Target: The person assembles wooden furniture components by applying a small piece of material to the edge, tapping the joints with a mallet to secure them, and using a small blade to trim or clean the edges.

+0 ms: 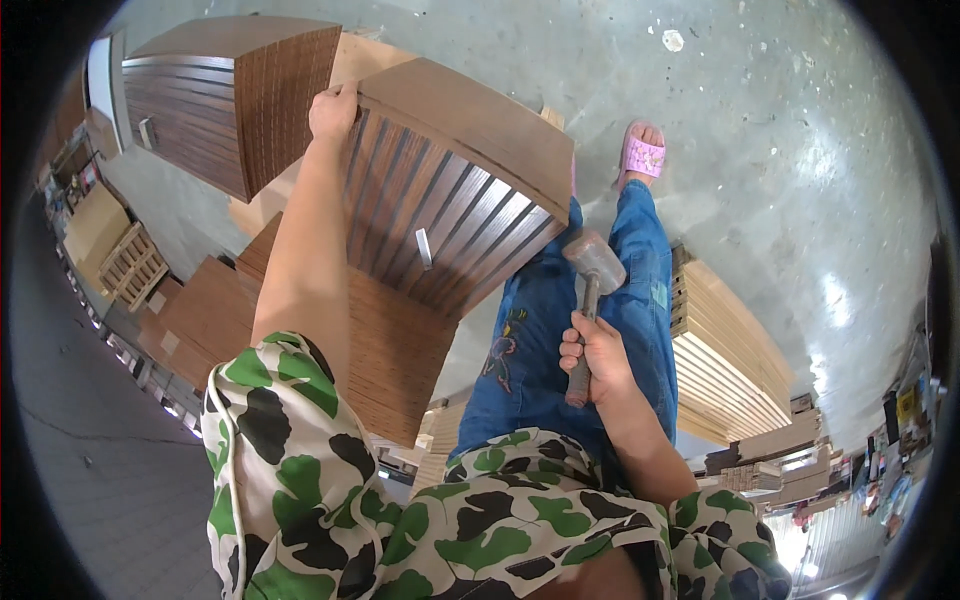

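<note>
My right hand [598, 358] is wrapped round the handle of a mallet [594, 258]. Its bulky, worn grey-brown head points up, in front of my jeans. With my arm stretched out, my left hand [334, 112] rests on the top far-left corner of a brown wooden cabinet [470, 115]. Its fingers curl over the edge and are partly hidden. The cabinet's front has dark vertical grooves and a small silver handle [424, 249]. Below it is a plain brown wood surface [395, 350].
A similar grooved cabinet [240, 85] stands to the left. Brown panels [205, 320] and a slatted wooden pallet [133, 266] lie farther left. Stacked pale boards [725, 350] stand right of my legs. The floor [760, 170] is smooth grey concrete.
</note>
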A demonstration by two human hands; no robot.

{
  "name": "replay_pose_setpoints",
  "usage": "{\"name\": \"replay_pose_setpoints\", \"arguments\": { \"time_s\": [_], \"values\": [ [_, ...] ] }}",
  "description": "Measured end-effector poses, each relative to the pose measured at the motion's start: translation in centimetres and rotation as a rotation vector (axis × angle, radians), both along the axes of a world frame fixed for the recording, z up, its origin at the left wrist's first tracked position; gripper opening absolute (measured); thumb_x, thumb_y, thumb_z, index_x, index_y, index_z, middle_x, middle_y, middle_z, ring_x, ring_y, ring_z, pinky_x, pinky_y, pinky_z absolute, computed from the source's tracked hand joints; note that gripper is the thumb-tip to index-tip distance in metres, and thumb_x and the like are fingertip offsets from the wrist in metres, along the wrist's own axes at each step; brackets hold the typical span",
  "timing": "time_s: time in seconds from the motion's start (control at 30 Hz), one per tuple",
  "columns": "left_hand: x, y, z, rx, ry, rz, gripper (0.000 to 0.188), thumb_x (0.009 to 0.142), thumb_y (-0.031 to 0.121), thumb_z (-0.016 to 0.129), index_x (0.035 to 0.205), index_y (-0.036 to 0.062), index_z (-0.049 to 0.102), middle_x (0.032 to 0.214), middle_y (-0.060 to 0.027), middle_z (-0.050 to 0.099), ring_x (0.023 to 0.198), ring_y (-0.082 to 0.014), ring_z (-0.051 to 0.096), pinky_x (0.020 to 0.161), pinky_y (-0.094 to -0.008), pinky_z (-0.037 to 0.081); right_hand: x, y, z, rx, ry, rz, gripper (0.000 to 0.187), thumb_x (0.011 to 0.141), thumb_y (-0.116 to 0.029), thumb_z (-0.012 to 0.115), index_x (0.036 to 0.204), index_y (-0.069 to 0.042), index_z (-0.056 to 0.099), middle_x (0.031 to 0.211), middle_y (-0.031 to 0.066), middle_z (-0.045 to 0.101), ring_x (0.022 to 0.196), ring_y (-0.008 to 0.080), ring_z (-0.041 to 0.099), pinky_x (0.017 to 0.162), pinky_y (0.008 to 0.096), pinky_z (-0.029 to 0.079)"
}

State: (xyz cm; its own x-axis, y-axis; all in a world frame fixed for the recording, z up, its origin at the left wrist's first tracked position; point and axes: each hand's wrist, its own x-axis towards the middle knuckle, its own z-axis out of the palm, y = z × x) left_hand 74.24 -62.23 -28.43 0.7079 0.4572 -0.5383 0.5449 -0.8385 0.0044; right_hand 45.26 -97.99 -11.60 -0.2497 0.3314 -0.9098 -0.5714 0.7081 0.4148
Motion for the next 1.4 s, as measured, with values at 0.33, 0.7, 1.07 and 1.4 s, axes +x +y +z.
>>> {"name": "replay_pose_setpoints", "arguments": {
  "time_s": [0.33,0.7,1.07,1.4],
  "values": [
    [0.3,0.2,0.4,-0.015,0.013,-0.007,0.044,0.083,0.04,0.057,0.106,0.0042,0.068,0.094,-0.0136,0.068,0.091,-0.0241,0.064,0.083,-0.0324,0.046,0.6,-1.2,-2.4,0.047,-0.133,0.146,0.013,0.091,-0.015,0.057,0.097,-0.012,0.046,0.07,0.0009,0.046,0.051,0.0093,0.042,0.042,0.0244,0.036],
    [0.3,-0.1,0.3,0.041,0.032,-0.047,0.044,0.083,0.041,0.046,0.104,0.01,0.069,0.108,-0.0205,0.063,0.105,-0.0365,0.058,0.092,-0.0411,0.044,2.1,0.2,-1.6,0.027,-0.102,0.163,0.013,0.09,-0.015,0.057,0.094,-0.011,0.045,0.069,0.0014,0.046,0.05,0.0097,0.043,0.042,0.0258,0.038],
    [-0.9,-1.8,0.8,0.066,-0.09,0.052,0.051,0.085,0.054,0.045,0.108,0.0145,0.068,0.11,-0.0168,0.064,0.107,-0.032,0.057,0.094,-0.0374,0.041,4.5,-4.5,-3.4,-0.25,-0.409,0.499,0.04,0.091,-0.01,0.055,0.127,-0.005,0.038,0.067,0.0018,0.046,0.047,0.0109,0.046,0.041,0.0276,0.041],
    [-0.6,-1.2,1.0,-0.024,-0.106,0.137,0.05,0.085,0.05,0.056,0.105,0.0057,0.069,0.098,-0.0125,0.069,0.092,-0.0207,0.062,0.086,-0.0294,0.043,7.9,-6.0,-4.7,-0.068,-0.614,0.787,0.049,0.098,-0.024,0.046,0.141,-0.006,0.03,0.058,-0.0002,0.043,0.041,0.0084,0.041,0.038,0.0254,0.038]
  ]
}}
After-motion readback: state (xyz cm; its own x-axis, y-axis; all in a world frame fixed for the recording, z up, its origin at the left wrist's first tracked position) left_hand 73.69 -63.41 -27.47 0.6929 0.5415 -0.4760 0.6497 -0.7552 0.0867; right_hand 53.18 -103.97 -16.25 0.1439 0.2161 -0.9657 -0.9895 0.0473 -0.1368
